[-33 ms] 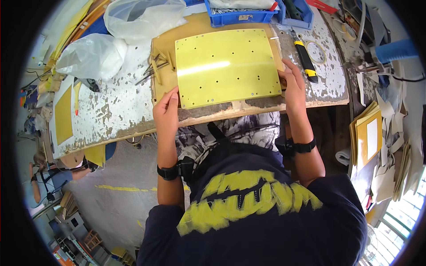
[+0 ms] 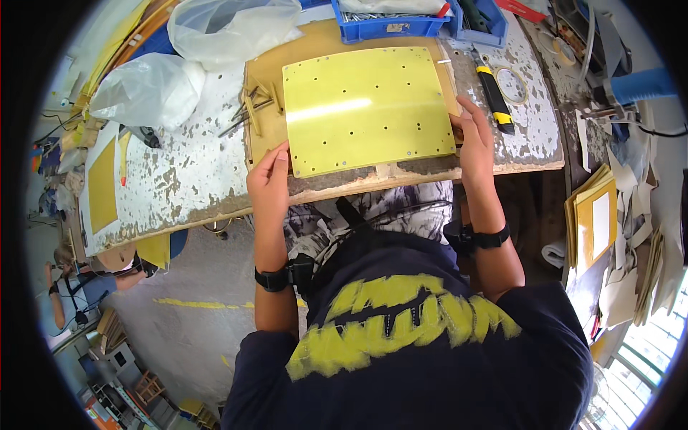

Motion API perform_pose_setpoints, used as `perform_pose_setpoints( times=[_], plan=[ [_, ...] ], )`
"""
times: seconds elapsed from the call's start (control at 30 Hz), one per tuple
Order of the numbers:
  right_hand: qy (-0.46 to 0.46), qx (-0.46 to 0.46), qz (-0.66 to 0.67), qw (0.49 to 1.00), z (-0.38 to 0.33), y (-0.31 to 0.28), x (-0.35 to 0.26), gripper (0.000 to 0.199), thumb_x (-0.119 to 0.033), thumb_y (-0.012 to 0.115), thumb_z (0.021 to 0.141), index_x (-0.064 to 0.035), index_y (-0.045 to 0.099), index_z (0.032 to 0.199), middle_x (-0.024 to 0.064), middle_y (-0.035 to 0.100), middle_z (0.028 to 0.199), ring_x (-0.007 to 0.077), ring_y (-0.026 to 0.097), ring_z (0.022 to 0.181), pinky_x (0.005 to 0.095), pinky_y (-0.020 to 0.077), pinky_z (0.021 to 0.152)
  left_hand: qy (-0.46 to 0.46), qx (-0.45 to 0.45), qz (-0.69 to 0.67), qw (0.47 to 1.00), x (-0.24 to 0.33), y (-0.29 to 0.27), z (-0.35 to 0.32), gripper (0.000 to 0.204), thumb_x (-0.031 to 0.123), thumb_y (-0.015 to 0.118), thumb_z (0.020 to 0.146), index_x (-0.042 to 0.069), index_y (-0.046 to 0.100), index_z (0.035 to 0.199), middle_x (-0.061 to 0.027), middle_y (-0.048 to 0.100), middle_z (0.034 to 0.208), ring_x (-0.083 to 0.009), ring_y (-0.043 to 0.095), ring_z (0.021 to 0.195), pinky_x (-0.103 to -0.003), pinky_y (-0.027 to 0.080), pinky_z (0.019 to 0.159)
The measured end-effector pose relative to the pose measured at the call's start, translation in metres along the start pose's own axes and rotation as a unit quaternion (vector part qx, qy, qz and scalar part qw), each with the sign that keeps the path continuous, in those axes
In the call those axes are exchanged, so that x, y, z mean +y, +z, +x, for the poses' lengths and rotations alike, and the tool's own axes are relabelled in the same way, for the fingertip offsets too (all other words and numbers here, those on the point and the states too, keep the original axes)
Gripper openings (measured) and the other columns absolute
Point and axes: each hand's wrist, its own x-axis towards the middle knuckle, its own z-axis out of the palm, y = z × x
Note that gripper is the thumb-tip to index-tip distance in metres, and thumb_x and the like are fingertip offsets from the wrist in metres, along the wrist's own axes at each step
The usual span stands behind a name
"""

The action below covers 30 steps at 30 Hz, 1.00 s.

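A glossy yellow board (image 2: 365,143) with several small dark holes lies before me near the bench's front edge. A bright streak of reflected light crosses its left half. My left hand (image 2: 269,175) pinches the board's left edge by the near corner, thumb on the near side and fingers partly hidden. On the opposite side, my right hand (image 2: 474,140) grips the right edge by the near corner, its index finger raised and the other fingertips partly hidden. Beneath the board is a larger brown sheet (image 2: 304,43). Several thin brass-coloured strips (image 2: 251,115) lie left of the board.
A yellow-and-black utility knife (image 2: 494,100) and a tape ring (image 2: 512,84) lie to the right. Blue bins (image 2: 390,30) with metal fasteners stand behind. Plastic bags (image 2: 150,89) sit at the left on the worn bench (image 2: 183,168). Another person (image 2: 72,294) is far left.
The yellow board has shifted very slightly toward me and to the right. Both hands keep nearly the same place on its edges.
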Motion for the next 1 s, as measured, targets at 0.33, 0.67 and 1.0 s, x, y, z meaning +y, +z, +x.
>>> perform_pose_setpoints(
  times=[0.33,0.67,1.0],
  plan=[
    [-0.093,0.062,-0.111,0.988,0.015,-0.007,0.025,0.035,-0.007,0.045,0.094,0.0000,0.051,0.128,0.0127,0.065,0.110,0.0147,0.061,0.092,0.0262,0.0488,0.076,0.028,0.087,0.121,0.989,0.001,-0.004,0.016,0.025,0.013,0.054,0.095,0.000,0.066,0.112,-0.0074,0.071,0.088,-0.0090,0.061,0.072,-0.022,0.047,0.066],
    [-0.126,0.006,-0.117,0.985,0.014,-0.005,0.025,0.029,0.001,0.041,0.096,0.0032,0.055,0.121,0.0124,0.064,0.109,0.0170,0.062,0.097,0.0264,0.0480,0.084,0.056,0.066,0.125,0.988,-0.002,0.004,0.023,0.027,0.015,0.054,0.095,-0.002,0.065,0.114,-0.0127,0.071,0.097,-0.0138,0.064,0.087,-0.026,0.048,0.080],
    [-0.149,0.026,-0.109,0.982,0.014,-0.002,0.026,0.024,0.001,0.046,0.094,0.0034,0.062,0.112,0.0107,0.069,0.097,0.0121,0.062,0.088,0.0248,0.0482,0.079,0.059,0.042,0.158,0.985,0.003,0.004,0.022,0.030,0.018,0.052,0.097,-0.002,0.064,0.116,-0.0145,0.070,0.099,-0.0167,0.063,0.091,-0.029,0.048,0.082]
  ],
)
